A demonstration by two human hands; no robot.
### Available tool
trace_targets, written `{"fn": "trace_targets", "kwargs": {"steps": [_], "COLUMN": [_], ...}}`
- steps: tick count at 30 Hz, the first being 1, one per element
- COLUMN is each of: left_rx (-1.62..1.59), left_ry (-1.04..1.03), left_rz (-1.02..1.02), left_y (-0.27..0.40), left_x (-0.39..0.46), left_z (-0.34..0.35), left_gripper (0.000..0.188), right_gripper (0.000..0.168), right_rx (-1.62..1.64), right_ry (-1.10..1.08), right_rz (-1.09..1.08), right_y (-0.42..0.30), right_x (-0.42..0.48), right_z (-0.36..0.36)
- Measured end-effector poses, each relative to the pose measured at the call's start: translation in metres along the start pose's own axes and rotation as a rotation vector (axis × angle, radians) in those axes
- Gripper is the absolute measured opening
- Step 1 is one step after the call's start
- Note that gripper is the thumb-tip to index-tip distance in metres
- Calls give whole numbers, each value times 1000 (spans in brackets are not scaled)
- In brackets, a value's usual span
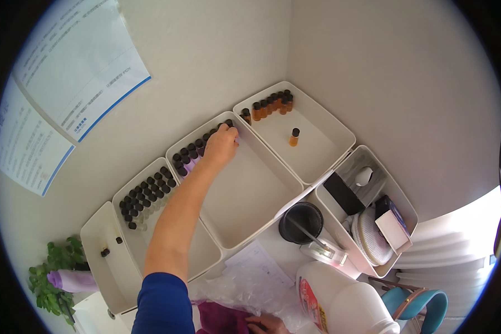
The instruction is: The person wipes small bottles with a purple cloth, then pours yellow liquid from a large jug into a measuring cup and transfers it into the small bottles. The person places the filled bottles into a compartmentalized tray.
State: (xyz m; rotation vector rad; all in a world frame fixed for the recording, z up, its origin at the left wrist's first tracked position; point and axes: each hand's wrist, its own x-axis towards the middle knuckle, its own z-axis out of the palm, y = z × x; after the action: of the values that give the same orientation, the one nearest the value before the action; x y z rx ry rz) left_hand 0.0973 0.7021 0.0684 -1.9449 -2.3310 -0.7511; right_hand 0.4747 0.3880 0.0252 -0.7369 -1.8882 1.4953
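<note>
My left hand (224, 140), in a blue sleeve, reaches into the back corner of a white tray (242, 244). Its bent fingers touch the black caps of small vials with purple contents (192, 163); whether they grip one is hidden. Low in the view, my right hand (267, 325) has its fingers on a magenta cloth (221, 318), partly cut off by the frame. Clear vials with black caps (148, 192) fill the back of the tray to the left. In the right-hand tray, amber vials (271, 106) line the back and one amber vial (294, 137) stands apart.
A narrow tray (121, 284) at left holds a few small capped vials. Nearer me are clear plastic wrap (242, 288), a paper sheet (259, 263), a black cup (301, 223) and a large white jug (338, 292). A bin (411, 208) holds boxes and a woven item.
</note>
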Motion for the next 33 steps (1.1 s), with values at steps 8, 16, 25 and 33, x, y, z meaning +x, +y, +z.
{"fn": "trace_targets", "kwargs": {"steps": [8,16,25,33], "left_rx": [126,4,12,-16], "left_ry": [6,364,-266,-307], "left_rz": [15,125,245,12], "left_y": [9,32,154,161], "left_x": [6,2,46,49], "left_z": [15,-4,1,61], "left_gripper": [31,31,64,40], "right_gripper": [22,23,19,18], "right_rx": [30,-3,9,15], "right_ry": [-21,13,-19,-69], "right_rz": [27,-2,-1,20], "right_y": [-1,5,13,34], "right_x": [-3,-7,-9,-28], "right_z": [-1,1,0,3]}}
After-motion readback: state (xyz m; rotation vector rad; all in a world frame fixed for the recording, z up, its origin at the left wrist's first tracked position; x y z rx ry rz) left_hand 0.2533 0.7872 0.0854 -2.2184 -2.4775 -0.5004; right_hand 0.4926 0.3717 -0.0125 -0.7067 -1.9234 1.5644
